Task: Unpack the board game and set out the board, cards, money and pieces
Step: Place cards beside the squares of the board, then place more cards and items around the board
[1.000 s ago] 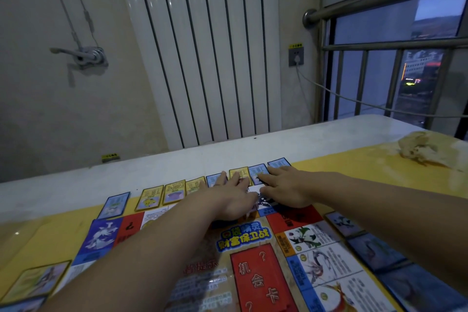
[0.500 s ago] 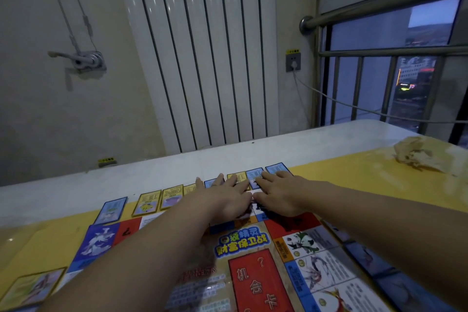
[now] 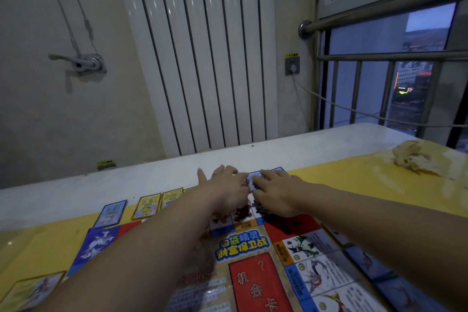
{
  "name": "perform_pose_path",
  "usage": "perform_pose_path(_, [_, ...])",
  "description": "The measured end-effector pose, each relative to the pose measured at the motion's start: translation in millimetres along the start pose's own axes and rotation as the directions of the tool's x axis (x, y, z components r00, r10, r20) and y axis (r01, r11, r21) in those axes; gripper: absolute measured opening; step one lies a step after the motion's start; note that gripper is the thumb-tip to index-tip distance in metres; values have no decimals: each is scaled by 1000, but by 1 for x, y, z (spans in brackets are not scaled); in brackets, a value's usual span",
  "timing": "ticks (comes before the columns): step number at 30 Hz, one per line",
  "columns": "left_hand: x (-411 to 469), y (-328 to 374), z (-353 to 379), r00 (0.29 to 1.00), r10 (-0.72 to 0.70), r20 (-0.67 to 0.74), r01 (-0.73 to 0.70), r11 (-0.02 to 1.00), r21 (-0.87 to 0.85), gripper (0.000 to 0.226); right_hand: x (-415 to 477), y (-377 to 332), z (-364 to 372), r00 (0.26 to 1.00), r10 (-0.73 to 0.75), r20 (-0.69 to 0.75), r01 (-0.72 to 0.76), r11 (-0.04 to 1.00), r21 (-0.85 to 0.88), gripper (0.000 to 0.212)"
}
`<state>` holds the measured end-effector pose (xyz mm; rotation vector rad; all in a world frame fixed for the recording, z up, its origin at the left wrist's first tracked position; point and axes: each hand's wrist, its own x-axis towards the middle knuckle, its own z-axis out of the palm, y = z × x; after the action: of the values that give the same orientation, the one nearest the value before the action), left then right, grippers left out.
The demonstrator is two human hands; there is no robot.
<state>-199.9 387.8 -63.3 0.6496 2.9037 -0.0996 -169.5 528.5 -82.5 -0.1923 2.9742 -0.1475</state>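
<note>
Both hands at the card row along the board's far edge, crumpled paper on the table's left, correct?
No: the head view shows the crumpled paper at the table's right. The left hand and right hand are at the card row along the board's far edge.

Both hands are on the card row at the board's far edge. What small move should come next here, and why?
Probably slide the blue card into line with the row, then lift both hands. The right hand rests its fingers on it, the left hand lies flat beside it, and the yellow cards further left lie evenly along the far edge of the game board.
</note>
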Motion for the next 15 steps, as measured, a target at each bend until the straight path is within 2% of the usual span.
perform_pose_path(1, [3, -3, 1, 1000, 6, -26, -7, 1000, -19, 52, 1, -1, -3, 1000, -5, 8, 5, 1000, 5, 52])
perform_pose_path(4, [11, -6, 6, 999, 10, 34, -10, 1000, 11, 52, 5, 0, -5, 997, -27, 70, 28, 999, -16, 52])
perform_pose_path(9, [15, -8, 12, 999, -7, 46, 5, 1000, 24, 49, 11, 8, 6, 991, -18, 135, 31, 995, -93, 57])
perform_pose_path(15, [3, -3, 3, 997, -21, 76, 13, 995, 95, 39, 11, 10, 4, 989, -46, 143, 66, 988, -140, 59])
